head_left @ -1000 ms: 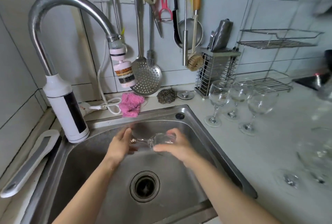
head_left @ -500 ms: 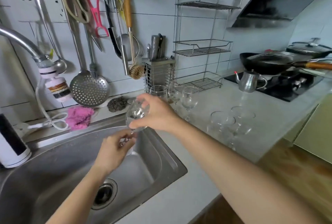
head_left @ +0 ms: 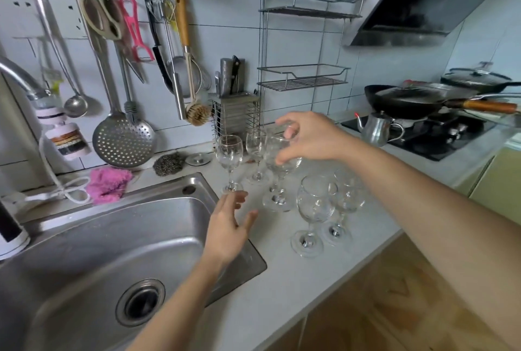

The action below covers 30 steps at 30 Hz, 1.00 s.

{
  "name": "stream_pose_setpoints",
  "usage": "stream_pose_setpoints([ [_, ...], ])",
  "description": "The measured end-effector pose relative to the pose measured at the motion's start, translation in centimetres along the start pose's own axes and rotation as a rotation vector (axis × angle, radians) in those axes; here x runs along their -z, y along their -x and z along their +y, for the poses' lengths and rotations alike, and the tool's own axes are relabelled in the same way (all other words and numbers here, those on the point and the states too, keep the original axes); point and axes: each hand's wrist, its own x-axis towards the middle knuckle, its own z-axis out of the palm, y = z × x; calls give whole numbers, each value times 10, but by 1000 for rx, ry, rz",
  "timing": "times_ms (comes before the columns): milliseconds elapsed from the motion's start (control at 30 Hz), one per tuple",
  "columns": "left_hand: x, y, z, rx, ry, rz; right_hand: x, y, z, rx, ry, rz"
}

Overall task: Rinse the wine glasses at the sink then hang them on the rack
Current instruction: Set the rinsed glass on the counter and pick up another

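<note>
My right hand [head_left: 307, 139] grips the bowl of a clear wine glass [head_left: 277, 201] from above; the glass stands upright with its foot on the grey counter [head_left: 282, 280], just right of the sink [head_left: 112, 238]. My left hand [head_left: 231, 226] hovers open over the sink's right rim, fingers spread, holding nothing. Two more glasses [head_left: 229, 150] [head_left: 255, 145] stand behind the held one. Another pair [head_left: 315, 204] [head_left: 348, 195] stands in front of it to the right. A three-tier wire rack [head_left: 303, 80] rises against the tiled wall behind the glasses.
The faucet with its filter head [head_left: 66, 139] curves in at the left. Hanging utensils [head_left: 124, 139], a knife holder [head_left: 235, 114], a pink cloth [head_left: 108, 184] and a steel scrubber [head_left: 168, 164] line the back. A kettle [head_left: 377, 129] and a wok [head_left: 408, 101] sit on the stove at the right.
The glass was lifted out of the sink and carried right to the counter by my right hand. My left hand let go of its stem and opened. The view swung right.
</note>
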Motion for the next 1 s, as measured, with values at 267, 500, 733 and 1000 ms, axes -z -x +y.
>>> stream_pose_setpoints([
  [267,-17,15,-27,-6,-224,-120,19,-6,45,-148,-27,106],
  [500,-18,14,-38,-21,-242,-122,16,-18,72,-246,-14,114],
  [733,-23,15,-45,-50,-250,-121,7,-21,85,-324,120,58],
  [1000,-25,14,-51,-87,-278,-122,-1,-20,83,-354,227,-120],
])
